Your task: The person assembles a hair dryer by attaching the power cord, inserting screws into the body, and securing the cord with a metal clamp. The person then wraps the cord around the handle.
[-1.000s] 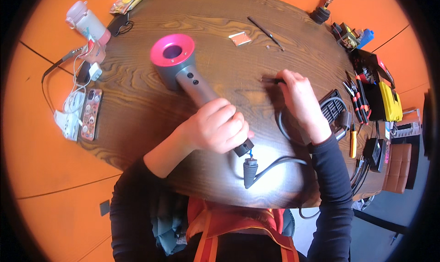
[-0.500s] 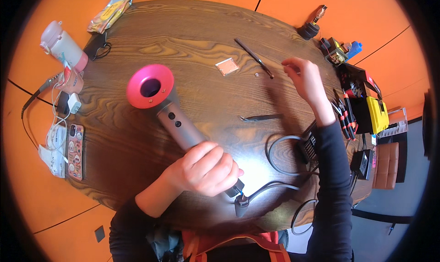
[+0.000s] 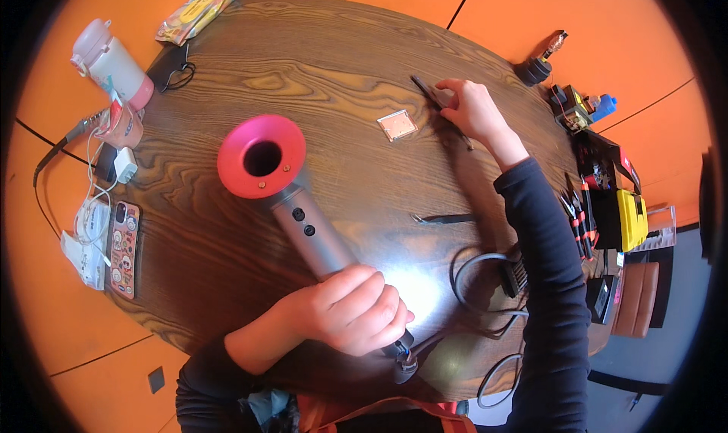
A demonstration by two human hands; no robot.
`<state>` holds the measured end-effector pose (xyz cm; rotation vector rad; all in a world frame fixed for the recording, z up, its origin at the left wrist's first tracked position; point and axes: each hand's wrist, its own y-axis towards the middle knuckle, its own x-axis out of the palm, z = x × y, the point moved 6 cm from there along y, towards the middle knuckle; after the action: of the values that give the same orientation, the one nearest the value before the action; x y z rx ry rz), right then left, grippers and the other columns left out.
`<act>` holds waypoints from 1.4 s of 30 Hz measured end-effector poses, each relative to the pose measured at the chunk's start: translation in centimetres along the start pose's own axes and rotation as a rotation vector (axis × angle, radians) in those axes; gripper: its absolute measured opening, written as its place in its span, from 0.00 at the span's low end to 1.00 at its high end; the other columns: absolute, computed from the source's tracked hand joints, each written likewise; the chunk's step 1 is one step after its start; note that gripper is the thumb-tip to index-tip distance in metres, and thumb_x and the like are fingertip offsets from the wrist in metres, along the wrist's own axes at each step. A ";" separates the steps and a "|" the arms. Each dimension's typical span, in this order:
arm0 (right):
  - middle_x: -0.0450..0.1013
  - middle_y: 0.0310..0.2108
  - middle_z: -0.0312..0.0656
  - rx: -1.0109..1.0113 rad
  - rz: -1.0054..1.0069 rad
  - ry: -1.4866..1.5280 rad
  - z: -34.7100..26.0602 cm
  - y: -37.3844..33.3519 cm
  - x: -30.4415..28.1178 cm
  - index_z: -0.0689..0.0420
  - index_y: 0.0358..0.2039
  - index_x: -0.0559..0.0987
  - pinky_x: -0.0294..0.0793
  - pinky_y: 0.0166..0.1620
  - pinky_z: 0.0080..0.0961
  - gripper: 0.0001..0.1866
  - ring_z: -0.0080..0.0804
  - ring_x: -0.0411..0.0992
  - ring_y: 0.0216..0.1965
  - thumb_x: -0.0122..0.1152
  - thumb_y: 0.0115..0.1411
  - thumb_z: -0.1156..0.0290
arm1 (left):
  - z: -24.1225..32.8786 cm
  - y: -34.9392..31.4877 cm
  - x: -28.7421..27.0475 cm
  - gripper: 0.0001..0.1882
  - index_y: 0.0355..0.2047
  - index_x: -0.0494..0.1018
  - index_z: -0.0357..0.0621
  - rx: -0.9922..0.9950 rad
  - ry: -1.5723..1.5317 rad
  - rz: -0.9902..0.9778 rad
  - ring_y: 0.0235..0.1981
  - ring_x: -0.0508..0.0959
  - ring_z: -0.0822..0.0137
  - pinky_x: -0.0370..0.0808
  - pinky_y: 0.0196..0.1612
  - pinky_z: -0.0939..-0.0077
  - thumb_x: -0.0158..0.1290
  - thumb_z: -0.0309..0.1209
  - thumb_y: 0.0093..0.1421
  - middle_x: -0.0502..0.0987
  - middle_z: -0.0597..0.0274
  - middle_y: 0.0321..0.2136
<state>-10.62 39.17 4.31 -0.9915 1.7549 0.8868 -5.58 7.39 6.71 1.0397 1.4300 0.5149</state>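
My left hand (image 3: 353, 312) is wrapped round the grey handle of a hair dryer (image 3: 311, 240), whose pink ring-shaped head (image 3: 235, 149) tilts up to the left. Below my fist, thin wires show between the handle's lower end and a dark cord end piece (image 3: 406, 368). Farther off, the thumb and fingers of my right hand (image 3: 474, 114) close on a slim dark pen-shaped tool (image 3: 425, 89) lying on the table. A small framed orange-pink plate (image 3: 396, 125) lies left of that tool. Dark tweezers (image 3: 447, 219) rest nearer, right of the dryer.
On the wooden table (image 3: 189, 228), a bottle (image 3: 114, 65), a cup (image 3: 123, 126), a white charger (image 3: 125, 164) and a phone (image 3: 125, 251) stand or lie at left. Pliers (image 3: 580, 217), a yellow-and-black box (image 3: 626, 221) and a coiled grey cord (image 3: 462, 270) occupy the right side.
My right hand has moved forward and left onto the slim tool, and its fingers have closed there. My left hand still grips the dryer. The whole view has shifted slightly.
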 end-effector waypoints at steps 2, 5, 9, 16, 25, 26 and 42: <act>0.76 0.24 0.50 0.019 0.006 0.005 0.0 0.1 -0.7 0.61 0.45 0.76 0.75 0.37 0.32 0.24 0.42 0.76 0.28 0.62 0.43 0.79 | 0.0 0.0 0.0 0.13 0.20 0.68 0.49 0.003 -0.006 -0.010 0.24 0.72 0.72 0.74 0.30 0.76 0.59 0.39 0.54 0.69 0.71 0.19; 0.75 0.25 0.43 0.216 0.049 0.555 1.7 0.1 -3.0 0.57 0.59 0.64 0.75 0.34 0.24 0.33 0.27 0.74 0.27 0.58 0.51 0.78 | -0.1 -0.1 0.1 0.13 0.20 0.69 0.50 0.002 -0.011 -0.010 0.24 0.72 0.73 0.75 0.31 0.77 0.58 0.39 0.54 0.69 0.72 0.19; 0.72 0.34 0.44 0.286 0.104 1.035 3.0 -0.6 -4.3 0.53 0.66 0.47 0.77 0.37 0.26 0.39 0.26 0.72 0.31 0.55 0.57 0.78 | 0.0 0.0 0.1 0.12 0.18 0.64 0.46 0.011 -0.037 0.025 0.23 0.73 0.70 0.73 0.27 0.78 0.53 0.30 0.56 0.67 0.67 0.21; 0.72 0.32 0.44 0.230 0.098 1.312 1.7 -2.4 -3.3 0.53 0.67 0.43 0.72 0.34 0.22 0.39 0.27 0.72 0.33 0.50 0.59 0.79 | 0.0 -0.1 0.2 0.12 0.19 0.69 0.51 0.012 0.005 -0.008 0.23 0.73 0.74 0.75 0.31 0.79 0.57 0.38 0.54 0.69 0.73 0.18; 0.72 0.32 0.34 -0.018 -0.067 1.000 -1.7 -0.6 -2.0 0.61 0.53 0.68 0.70 0.37 0.17 0.19 0.19 0.70 0.34 0.46 0.59 0.81 | 0.2 -0.4 0.2 0.12 0.17 0.68 0.52 0.014 0.000 0.014 0.23 0.73 0.74 0.74 0.32 0.81 0.57 0.37 0.52 0.69 0.73 0.18; 0.72 0.32 0.33 -0.057 -0.088 0.892 -2.3 -0.5 -1.8 0.61 0.48 0.70 0.68 0.36 0.16 0.16 0.19 0.69 0.33 0.49 0.58 0.80 | 0.1 -0.4 0.2 0.12 0.16 0.68 0.52 0.004 -0.008 0.014 0.23 0.73 0.74 0.74 0.32 0.81 0.57 0.37 0.52 0.69 0.73 0.18; 0.72 0.28 0.42 -0.494 -0.149 0.038 -8.2 -0.2 2.7 0.57 0.29 0.79 0.70 0.41 0.31 0.07 0.38 0.68 0.38 0.66 0.47 0.73 | 0.1 -0.2 0.2 0.12 0.16 0.68 0.51 0.007 -0.052 -0.017 0.24 0.73 0.72 0.73 0.31 0.78 0.58 0.36 0.51 0.70 0.72 0.19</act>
<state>-14.06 31.23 4.52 -1.4428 1.4958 1.2416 -5.55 7.42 6.47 1.0387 1.3947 0.4681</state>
